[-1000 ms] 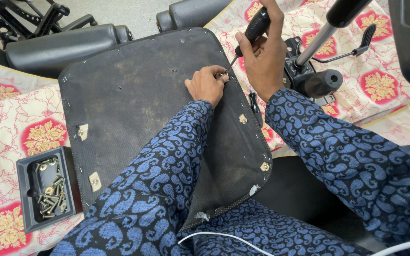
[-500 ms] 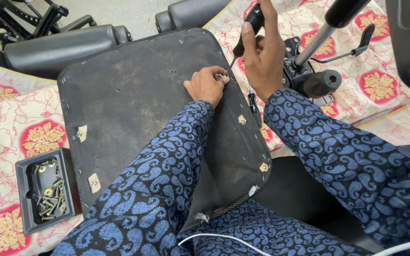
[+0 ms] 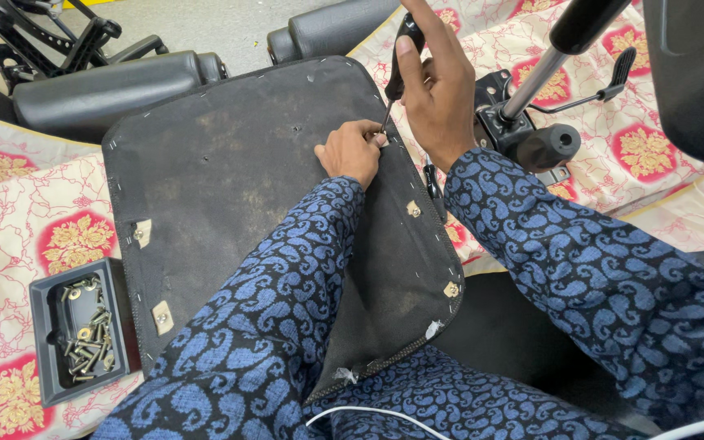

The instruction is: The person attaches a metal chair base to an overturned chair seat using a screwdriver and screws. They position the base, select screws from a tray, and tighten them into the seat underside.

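Observation:
An upturned chair seat base, black fabric stapled along its edges, lies in front of me. My right hand grips a black-handled screwdriver, held upright with its tip at the seat's right edge. My left hand rests on the fabric, fingertips pinched at the screwdriver tip on something small that stays hidden. Several small tan mounting tabs sit along the seat's edges.
A black tray of screws and bolts sits at the lower left on the patterned cloth. A chair mechanism with gas cylinder and lever lies to the right. Black armrest pads and metal frames lie behind the seat.
My right hand has tilted the screwdriver more upright and shifted slightly left; my left hand stays pinched at the tip on the seat's right edge.

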